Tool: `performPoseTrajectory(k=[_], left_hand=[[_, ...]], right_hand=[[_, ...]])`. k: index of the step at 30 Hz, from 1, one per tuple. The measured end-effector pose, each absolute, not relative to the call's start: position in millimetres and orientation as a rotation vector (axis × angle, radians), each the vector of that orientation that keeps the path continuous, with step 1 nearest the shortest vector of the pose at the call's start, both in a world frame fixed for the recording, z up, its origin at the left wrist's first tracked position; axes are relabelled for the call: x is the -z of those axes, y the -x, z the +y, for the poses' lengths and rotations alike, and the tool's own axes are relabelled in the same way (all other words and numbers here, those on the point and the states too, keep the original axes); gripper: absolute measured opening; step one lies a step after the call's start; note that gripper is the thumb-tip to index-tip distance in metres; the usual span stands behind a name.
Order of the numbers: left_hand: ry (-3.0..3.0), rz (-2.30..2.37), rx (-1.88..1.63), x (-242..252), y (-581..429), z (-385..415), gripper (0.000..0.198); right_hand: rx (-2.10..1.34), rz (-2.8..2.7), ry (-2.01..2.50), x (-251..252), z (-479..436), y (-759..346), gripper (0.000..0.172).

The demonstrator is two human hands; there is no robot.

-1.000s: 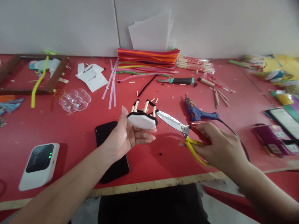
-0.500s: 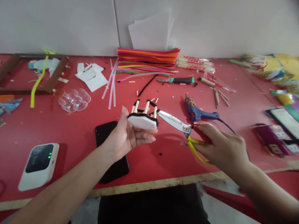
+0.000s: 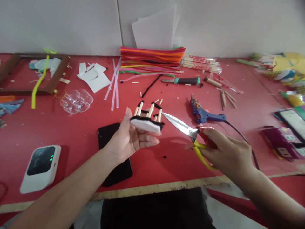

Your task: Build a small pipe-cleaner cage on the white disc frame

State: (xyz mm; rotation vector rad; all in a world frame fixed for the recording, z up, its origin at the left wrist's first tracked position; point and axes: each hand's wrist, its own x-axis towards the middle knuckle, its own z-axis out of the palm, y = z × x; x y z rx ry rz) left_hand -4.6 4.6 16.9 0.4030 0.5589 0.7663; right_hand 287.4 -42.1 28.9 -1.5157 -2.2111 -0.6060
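Note:
My left hand (image 3: 130, 138) holds up a small white foam piece (image 3: 145, 124) edged with black pipe cleaner, with several short wooden sticks rising from its top. My right hand (image 3: 226, 152) grips scissors (image 3: 188, 129) with red and yellow handles. Their blades are nearly closed, and the tip points left at the foam piece, a short gap away from it. Both hands hover above the red table (image 3: 71, 133).
A black phone (image 3: 111, 152) lies under my left hand and a white device (image 3: 39, 168) with green lights at front left. A blue glue gun (image 3: 202, 113) with its cord, a utility knife (image 3: 183, 81), a stack of coloured sheets (image 3: 152, 58), glue sticks and wooden sticks lie behind.
The scissors' tip has drawn back slightly to the right from the foam piece. My left hand has held the piece almost still.

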Motion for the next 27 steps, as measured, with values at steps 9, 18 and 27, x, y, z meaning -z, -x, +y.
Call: performPoseTrajectory(k=[9,18,27], left_hand=[[-0.389,0.496,-0.846,-20.3,5.8,2.6,0.053],[-0.407,0.529,-0.918,-22.5,3.4,0.7,0.048],[-0.379,0.615,-0.929,-24.5,4.1,0.6,0.043]], right_hand=[[0.099,-1.965,1.802,-27.9,-45.5,-295.3,0.060],[0.006,-1.968,1.949,-16.9,-52.8,-299.9,0.058],[-0.263,-1.902,2.064,-26.6,-51.5,-299.9,0.062]])
